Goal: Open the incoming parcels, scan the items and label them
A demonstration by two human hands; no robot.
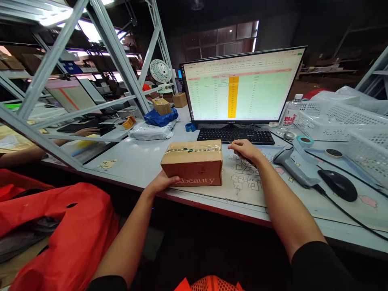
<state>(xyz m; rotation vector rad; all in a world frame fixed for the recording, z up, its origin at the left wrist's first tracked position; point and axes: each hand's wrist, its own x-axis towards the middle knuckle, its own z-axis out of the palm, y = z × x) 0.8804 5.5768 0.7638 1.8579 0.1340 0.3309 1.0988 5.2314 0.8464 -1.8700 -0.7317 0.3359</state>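
A taped cardboard box (pixel 192 163) with "beauty" printed on its front stands at the desk's near edge. My left hand (pixel 165 180) grips its lower left corner, thumb on the front face and fingers hidden beneath or behind. Clear tape with green marks runs along the top of the box. Just right of the box, my right hand (pixel 245 150) is closed in a pinch, apart from the cardboard. A thin dark tip shows at its fingertips, too small to name. Behind that hand lies a black keyboard (pixel 236 135).
A monitor (pixel 242 89) with a spreadsheet stands at the back. A grey barcode scanner (pixel 295 167), a black mouse (pixel 338 184), a bottle (pixel 292 115) and white baskets (pixel 342 117) are on the right. Wrapped parcels (pixel 153 131) and a metal frame (pixel 118 56) stand left, with another person's hand (pixel 87 131) beyond.
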